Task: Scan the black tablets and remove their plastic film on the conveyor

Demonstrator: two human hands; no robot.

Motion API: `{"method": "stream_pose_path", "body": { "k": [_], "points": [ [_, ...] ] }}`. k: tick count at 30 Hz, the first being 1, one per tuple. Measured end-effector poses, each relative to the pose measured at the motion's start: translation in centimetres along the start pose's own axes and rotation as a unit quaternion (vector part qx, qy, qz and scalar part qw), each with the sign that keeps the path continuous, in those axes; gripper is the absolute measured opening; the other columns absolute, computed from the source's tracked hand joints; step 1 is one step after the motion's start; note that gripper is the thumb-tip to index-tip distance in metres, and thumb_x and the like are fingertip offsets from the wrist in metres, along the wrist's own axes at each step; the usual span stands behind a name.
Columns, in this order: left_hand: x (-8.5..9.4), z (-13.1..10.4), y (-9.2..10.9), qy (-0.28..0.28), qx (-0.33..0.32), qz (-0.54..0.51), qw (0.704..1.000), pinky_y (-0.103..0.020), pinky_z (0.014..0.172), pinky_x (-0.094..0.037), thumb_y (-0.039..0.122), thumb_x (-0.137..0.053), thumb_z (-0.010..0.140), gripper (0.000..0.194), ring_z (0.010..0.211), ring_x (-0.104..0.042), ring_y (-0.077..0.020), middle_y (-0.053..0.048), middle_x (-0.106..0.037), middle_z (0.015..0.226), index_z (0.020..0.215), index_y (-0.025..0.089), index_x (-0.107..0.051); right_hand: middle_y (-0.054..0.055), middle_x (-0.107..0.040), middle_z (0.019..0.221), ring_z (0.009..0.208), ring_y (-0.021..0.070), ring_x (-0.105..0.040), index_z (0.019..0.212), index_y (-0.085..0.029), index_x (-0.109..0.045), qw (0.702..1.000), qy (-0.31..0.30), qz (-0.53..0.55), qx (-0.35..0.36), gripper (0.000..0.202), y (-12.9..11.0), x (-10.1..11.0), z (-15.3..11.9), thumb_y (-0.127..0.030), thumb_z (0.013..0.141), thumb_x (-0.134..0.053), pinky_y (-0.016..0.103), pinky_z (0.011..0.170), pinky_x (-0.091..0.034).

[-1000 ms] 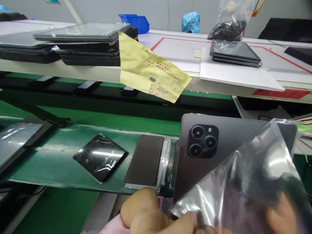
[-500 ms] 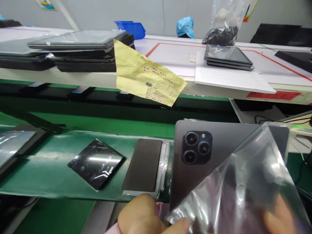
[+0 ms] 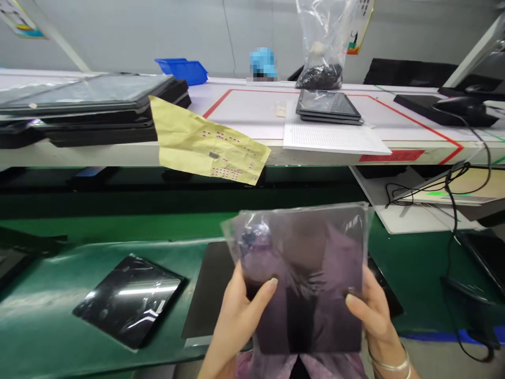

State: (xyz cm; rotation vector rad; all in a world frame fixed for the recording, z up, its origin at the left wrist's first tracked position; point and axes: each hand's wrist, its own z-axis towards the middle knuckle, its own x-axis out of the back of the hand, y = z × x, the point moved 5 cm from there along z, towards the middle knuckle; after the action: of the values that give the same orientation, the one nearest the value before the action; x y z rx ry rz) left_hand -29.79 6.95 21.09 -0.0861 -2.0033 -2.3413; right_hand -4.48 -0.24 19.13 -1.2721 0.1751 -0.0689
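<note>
A dark tablet (image 3: pixel 303 316) with a camera block at its upper left is held up in front of me, a clear plastic film covering its back. My left hand (image 3: pixel 242 310) grips its left edge, thumb pressed on the film. On the opposite edge my right hand (image 3: pixel 373 305) has its thumb on the front and fingers behind, mostly hidden. Left of the hands, a black flat panel (image 3: pixel 205 295) lies partly behind my left hand. Farther left rests a shiny film-covered tablet (image 3: pixel 132 300), turned at an angle.
Above the green work surface (image 3: pixel 47 279) runs a white shelf (image 3: pixel 252 105). It carries stacked tablets (image 3: pixel 118 100), a blue bin (image 3: pixel 181 71), two small tablets (image 3: pixel 327 107) on paper and a plastic bag (image 3: pixel 321 68). A yellow sheet (image 3: pixel 209 145) hangs from its edge. Black cables (image 3: pixel 450 184) dangle at right.
The film, earlier folded diagonally across part of the tablet's back, now covers it, camera block included. The tablet sits lower and more to the left in view. Both hands have moved up its sides.
</note>
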Motion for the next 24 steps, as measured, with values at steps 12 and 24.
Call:
{"method": "stream_pose_path", "body": {
  "k": [12, 24],
  "points": [
    [0.6, -0.7, -1.0, 0.035, -0.242, -0.170, 0.954, -0.032, 0.079, -0.057, 0.045, -0.062, 0.085, 0.022, 0.079, -0.070, -0.0178, -0.003, -0.075, 0.083, 0.092, 0.025, -0.070, 0.011, -0.070, 0.106, 0.096, 0.0213, -0.067, 0.136, -0.017, -0.051, 0.939, -0.100, 0.021, 0.329, 0.049, -6.2, -5.4, 2.4, -0.005, 0.088, -0.053, 0.038, 0.076, -0.056],
    [0.6, -2.1, -1.7, 0.037, -0.202, -0.016, 0.979, -0.029, 0.072, -0.061, 0.040, -0.074, 0.078, 0.028, 0.080, -0.072, -0.0196, -0.004, -0.075, 0.084, 0.099, 0.022, -0.070, 0.004, -0.069, 0.098, 0.089, 0.0149, -0.066, 0.116, -0.022, -0.062, 0.974, 0.022, 0.086, 0.209, 0.025, -4.1, -3.2, 2.3, -0.016, 0.093, -0.053, 0.029, 0.076, -0.055]
  ]
}}
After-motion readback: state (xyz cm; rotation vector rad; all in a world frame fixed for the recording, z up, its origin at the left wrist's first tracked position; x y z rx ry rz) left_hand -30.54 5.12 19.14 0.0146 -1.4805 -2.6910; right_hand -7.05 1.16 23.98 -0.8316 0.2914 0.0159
